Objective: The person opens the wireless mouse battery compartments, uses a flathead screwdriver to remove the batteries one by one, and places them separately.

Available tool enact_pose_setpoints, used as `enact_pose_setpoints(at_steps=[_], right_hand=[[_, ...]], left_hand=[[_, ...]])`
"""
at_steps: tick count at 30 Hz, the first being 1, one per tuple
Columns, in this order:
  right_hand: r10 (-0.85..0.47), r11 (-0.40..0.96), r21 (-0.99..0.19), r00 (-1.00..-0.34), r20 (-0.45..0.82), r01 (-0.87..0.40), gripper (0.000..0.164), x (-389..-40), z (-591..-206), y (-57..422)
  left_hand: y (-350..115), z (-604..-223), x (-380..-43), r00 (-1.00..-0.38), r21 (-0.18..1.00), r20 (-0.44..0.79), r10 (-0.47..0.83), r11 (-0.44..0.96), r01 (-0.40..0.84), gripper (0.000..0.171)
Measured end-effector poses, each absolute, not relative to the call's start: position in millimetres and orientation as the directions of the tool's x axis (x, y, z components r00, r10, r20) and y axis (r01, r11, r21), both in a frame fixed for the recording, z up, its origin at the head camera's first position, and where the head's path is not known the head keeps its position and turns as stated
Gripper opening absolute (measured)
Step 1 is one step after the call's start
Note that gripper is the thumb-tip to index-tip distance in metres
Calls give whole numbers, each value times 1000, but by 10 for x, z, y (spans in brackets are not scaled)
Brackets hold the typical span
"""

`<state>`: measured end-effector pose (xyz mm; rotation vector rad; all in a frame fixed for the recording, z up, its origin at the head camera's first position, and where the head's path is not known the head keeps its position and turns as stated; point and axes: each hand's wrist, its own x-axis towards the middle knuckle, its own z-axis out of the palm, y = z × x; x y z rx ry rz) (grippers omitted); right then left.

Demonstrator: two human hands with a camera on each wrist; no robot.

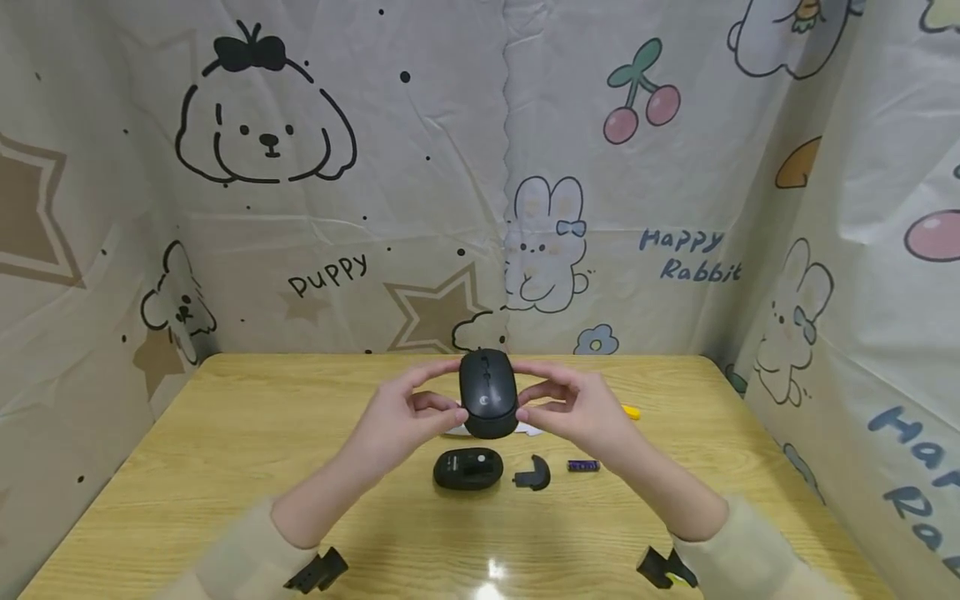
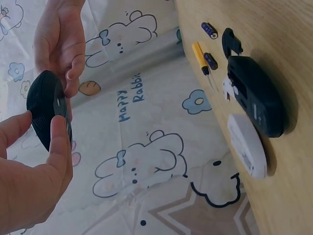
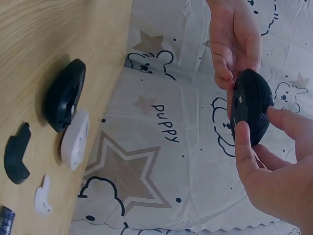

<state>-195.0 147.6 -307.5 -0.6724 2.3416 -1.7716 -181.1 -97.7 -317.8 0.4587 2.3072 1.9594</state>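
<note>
Above the worktop [image 1: 247,425] | our left grip [image 1: 401,417] and right grip [image 1: 576,406] pinching 1 black computer mouse [image 1: 487,385] by its sides

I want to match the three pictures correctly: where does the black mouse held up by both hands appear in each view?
Head: the held mouse is just below the centre, between the left hand and the right hand.
Left wrist: the held mouse is toward the left edge, about mid-height.
Right wrist: the held mouse is right of centre, about mid-height.
Shared landmark: the other black mouse, lying on the table in all three views.
</note>
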Motion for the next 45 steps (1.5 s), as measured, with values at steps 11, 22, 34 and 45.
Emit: enact_pose_setpoints(at_steps=[11,22,34,45], right_hand=[[-412,204,-948,-900,143,-244,56,-1874,-3333,1530],[-406,148,-961,-900,155,-233,53,-1859,-3575,1534],[-410,105,-966,-895,174,-236,52,-1851,-3751,1545],[-446,62,-957,-865,229,-285,54,-1868,-3868,1577]], left_hand=[[-935,-3443,-1760,-963,984,107,249,115,139,58],[-932,-3647,-1735,-949,981,135,286,96,168,57],[-929,-3821,-1756,-931,984,149,334,42,173,68],[-928,-3897,-1760,-929,993,105,355,12,117,68]])
